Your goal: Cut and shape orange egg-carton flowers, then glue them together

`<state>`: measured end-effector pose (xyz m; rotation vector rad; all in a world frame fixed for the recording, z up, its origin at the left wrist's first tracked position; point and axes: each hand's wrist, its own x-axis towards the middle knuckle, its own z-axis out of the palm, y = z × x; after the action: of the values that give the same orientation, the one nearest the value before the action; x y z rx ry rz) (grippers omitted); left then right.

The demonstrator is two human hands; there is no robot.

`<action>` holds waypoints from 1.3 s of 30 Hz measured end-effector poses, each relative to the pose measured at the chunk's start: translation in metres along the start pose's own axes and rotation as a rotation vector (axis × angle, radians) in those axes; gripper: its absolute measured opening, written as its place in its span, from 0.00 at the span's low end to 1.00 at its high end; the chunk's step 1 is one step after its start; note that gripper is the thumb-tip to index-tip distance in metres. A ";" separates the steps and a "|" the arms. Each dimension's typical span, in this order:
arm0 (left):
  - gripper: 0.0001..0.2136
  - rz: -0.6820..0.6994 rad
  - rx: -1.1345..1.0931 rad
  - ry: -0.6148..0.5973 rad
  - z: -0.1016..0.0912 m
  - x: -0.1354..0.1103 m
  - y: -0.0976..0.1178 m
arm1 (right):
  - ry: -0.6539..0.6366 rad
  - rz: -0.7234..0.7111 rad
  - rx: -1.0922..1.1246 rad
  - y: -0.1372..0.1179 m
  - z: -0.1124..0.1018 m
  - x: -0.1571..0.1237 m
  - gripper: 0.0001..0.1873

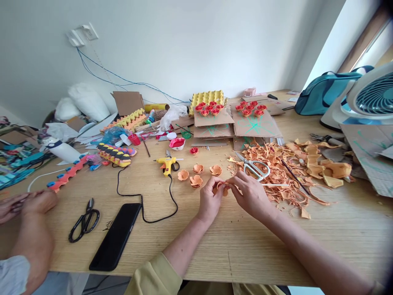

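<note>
My left hand (pixel 210 197) and my right hand (pixel 249 193) meet over the wooden table (pixel 233 241), both pinched on one small orange paper flower (pixel 222 187) held between the fingertips. Several finished orange flowers (pixel 196 173) lie just behind my hands. White-handled scissors (pixel 254 167) rest to the right of them, on the edge of a heap of orange egg-carton scraps (pixel 294 172).
A yellow glue gun (pixel 166 164) with a black cord, a black phone (pixel 116 236) and black scissors (pixel 84 220) lie to the left. Another person's hands (pixel 27 202) rest at the left edge. Red flowers on cardboard (pixel 249 109) stand behind; a fan (pixel 368 98) at right.
</note>
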<state>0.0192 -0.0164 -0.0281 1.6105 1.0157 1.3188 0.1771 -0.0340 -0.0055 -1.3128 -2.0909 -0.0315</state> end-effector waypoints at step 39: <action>0.11 -0.040 -0.243 0.064 0.006 0.001 -0.003 | 0.078 -0.143 -0.015 0.000 -0.002 0.003 0.10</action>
<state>0.0248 -0.0154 -0.0312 1.3676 0.8832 1.4156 0.1771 -0.0320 -0.0025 -1.1497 -2.1175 -0.1579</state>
